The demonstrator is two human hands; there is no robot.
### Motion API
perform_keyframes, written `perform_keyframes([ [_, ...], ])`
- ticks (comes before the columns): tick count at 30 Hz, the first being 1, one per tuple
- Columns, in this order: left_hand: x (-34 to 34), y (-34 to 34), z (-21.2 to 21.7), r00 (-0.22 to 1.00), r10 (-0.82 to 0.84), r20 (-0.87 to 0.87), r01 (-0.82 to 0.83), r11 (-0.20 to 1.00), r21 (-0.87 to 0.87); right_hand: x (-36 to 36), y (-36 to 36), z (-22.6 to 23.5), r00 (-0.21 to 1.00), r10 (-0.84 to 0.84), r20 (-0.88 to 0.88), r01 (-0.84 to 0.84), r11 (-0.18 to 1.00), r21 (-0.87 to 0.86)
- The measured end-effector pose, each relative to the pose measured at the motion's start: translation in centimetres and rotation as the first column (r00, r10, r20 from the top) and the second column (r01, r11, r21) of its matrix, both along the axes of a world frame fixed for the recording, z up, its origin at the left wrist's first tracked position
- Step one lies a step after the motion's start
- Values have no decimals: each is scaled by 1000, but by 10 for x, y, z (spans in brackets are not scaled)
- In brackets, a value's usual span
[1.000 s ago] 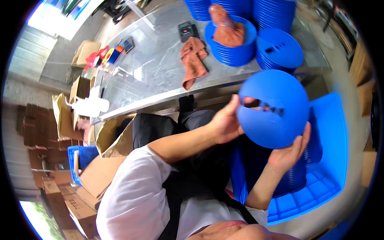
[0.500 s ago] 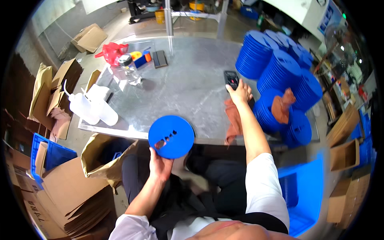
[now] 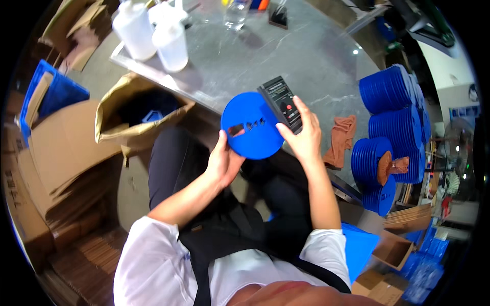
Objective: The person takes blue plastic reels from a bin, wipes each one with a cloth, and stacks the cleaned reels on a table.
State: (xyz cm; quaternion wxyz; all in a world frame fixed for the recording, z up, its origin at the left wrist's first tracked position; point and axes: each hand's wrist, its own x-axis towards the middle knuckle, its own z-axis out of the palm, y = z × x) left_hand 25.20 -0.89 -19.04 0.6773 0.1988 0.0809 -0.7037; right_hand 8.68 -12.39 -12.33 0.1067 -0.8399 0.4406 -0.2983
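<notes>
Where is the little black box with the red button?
The black box is in the right hand, held against the blue disc just in front of the grey table.

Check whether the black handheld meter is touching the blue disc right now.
Touching. The head view shows the black meter, held in the right hand, lying against the blue disc's upper right edge, with no gap visible.

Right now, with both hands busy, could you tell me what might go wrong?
The round blue plastic disc is pinched only at its lower edge by the left hand, so it could slip. The black handheld meter in the right hand hangs past the grey table edge and might drop.
</notes>
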Motion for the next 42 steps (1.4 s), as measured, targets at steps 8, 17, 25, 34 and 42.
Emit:
perform_keyframes([
  [8,-15,1,2,995,74,-68,-70,995,69,28,38,-32,982,37,-187,-50,997,-63],
  [17,-20,-6,0,992,87,-90,-82,995,58,27,38,-30,973,-10,-229,4,1000,-29],
  [25,-10,2,5,995,83,-57,-75,989,126,2,12,-29,986,-143,88,141,990,31],
  [34,7,32,12,1000,18,9,-19,990,137,52,-74,-34,814,-171,555,5,957,289],
  [42,4,36,30,963,-145,226,197,955,-224,-57,64,-23,437,-451,778,-710,359,606],
])
